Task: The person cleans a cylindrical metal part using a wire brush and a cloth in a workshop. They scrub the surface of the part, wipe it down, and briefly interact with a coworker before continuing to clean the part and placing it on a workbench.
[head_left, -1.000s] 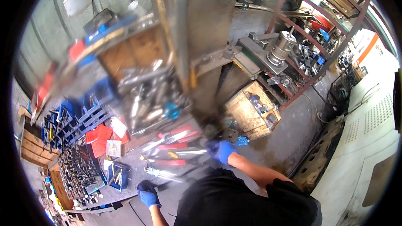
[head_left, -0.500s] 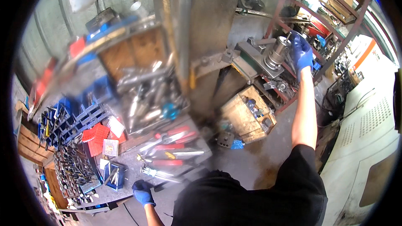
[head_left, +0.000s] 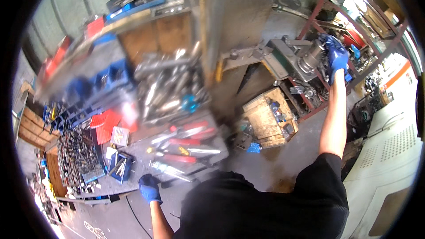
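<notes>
My right hand (head_left: 336, 55), in a blue glove, reaches far to the right with its fingers curled against the upper side of a metal tool holder (head_left: 310, 59). This stepped, cylindrical holder stands on a grey metal fixture (head_left: 283, 55); the fingers partly hide its top. Down by the front edge of the workbench (head_left: 146, 183), my left hand (head_left: 149, 189) hangs in a dark-fingered blue glove. Its fingers are curled together, with nothing visible in them. Nearest to it are a small blue bin (head_left: 120, 167) of metal pieces and several red-handled tools (head_left: 188, 140).
Loose metal cutters or tool parts (head_left: 170, 86) fill a tray at the bench's back. Blue bins (head_left: 108, 75) stand left of it. A wooden box (head_left: 268, 119) sits on the floor below the fixture. A red-brown rack (head_left: 316, 11) and a white machine cabinet (head_left: 385, 146) flank the right.
The view has shifted, so the bench and fixture sit farther right. My right hand stays at the tool holder, its fingers now lower and closer around its top. My left hand remains by the bench edge.
</notes>
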Demonstrator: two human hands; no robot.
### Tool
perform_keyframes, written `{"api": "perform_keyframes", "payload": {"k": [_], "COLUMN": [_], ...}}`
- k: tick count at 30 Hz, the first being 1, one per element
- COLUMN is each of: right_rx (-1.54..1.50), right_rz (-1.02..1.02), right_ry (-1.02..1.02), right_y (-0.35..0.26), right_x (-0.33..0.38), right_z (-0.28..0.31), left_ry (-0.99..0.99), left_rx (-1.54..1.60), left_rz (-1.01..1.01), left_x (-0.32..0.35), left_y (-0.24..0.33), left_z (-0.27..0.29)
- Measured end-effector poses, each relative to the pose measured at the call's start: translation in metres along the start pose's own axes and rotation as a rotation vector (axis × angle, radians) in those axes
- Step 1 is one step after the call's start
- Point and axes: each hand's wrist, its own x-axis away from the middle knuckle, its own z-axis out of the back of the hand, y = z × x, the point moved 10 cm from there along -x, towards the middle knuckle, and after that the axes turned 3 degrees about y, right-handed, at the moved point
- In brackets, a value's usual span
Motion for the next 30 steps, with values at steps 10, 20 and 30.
{"api": "perform_keyframes", "payload": {"k": [10,20,30], "right_rx": [0.172,0.445,0.531], "right_rz": [0.014,-0.122,-0.179], "right_ry": [0.088,-0.086,-0.186], "right_y": [0.055,0.144,0.155], "right_x": [-0.029,-0.078,-0.090], "right_z": [0.014,0.035,0.022], "left_ry": [-0.038,-0.077,-0.078], "left_rx": [0.063,0.023,0.073], "left_rz": [0.213,0.189,0.146], "left_x": [0.004,0.003,0.004], "left_y": [0.008,0.013,0.011], "left_z": [0.004,0.009,0.016]}}
